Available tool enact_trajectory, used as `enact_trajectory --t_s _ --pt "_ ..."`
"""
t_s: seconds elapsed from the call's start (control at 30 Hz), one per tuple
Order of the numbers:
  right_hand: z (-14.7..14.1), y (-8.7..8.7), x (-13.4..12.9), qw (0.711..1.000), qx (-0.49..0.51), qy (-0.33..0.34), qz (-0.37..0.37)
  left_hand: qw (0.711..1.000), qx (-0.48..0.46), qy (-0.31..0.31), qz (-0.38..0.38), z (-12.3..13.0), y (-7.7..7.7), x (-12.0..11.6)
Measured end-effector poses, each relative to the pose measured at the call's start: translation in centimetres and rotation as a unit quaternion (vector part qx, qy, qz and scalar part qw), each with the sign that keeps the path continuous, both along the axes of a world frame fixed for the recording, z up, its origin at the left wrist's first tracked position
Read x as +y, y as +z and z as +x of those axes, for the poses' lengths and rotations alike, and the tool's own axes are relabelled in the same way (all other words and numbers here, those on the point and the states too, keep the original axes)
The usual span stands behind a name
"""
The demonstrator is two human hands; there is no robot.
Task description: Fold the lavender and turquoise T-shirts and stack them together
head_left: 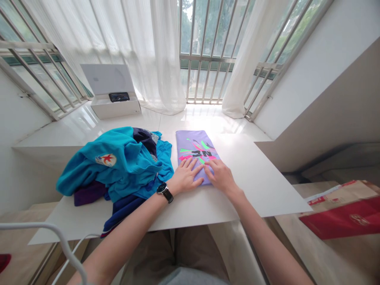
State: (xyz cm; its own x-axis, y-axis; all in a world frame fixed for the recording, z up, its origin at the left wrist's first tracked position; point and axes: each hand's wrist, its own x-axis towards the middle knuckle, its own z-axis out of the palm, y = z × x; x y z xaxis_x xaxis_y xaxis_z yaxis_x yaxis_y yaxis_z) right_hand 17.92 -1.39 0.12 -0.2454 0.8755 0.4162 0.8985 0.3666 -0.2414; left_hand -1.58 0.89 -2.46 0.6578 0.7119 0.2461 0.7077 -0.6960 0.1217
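Both bare hands lie open and flat, grasping nothing: the left hand (185,177) and the right hand (222,177) rest side by side, fingers spread, on the near end of a lilac T-shirt (192,143). The shirt lies directly under and ahead of the palms, already folded into a long, narrow rectangle with its neon print facing up, on a white board (267,190). Just left of the left hand, a loose heap of clothes (118,174) remains unfolded, topped by a teal garment (97,170) with a star badge (106,160). Far ahead of the hands, an open white box (115,109) sits on the windowsill
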Motion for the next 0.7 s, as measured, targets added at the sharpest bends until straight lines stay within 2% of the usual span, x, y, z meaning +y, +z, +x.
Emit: enact_trajectory --t_s 0.13,0.27,0.57,0.7 --pt "-1.4 -1.9 2.1 0.997 -0.055 -0.037 -0.043 1.000 0.005 0.007 0.004 0.0 -0.4 0.1" --pt "-1.2 -3.3 2.2 0.992 -0.068 -0.050 -0.099 1.000 0.005 0.007 0.004 0.0 -0.6 0.3" --pt "-1.0 -3.3 0.9 0.983 -0.057 -0.123 -0.125 1.000 0.008 0.020 0.003 0.2 0.0 -1.1" --pt "-0.5 -3.0 -0.2 0.978 -0.071 -0.121 -0.156 0.999 0.024 0.024 -0.007 0.7 0.0 -2.6"
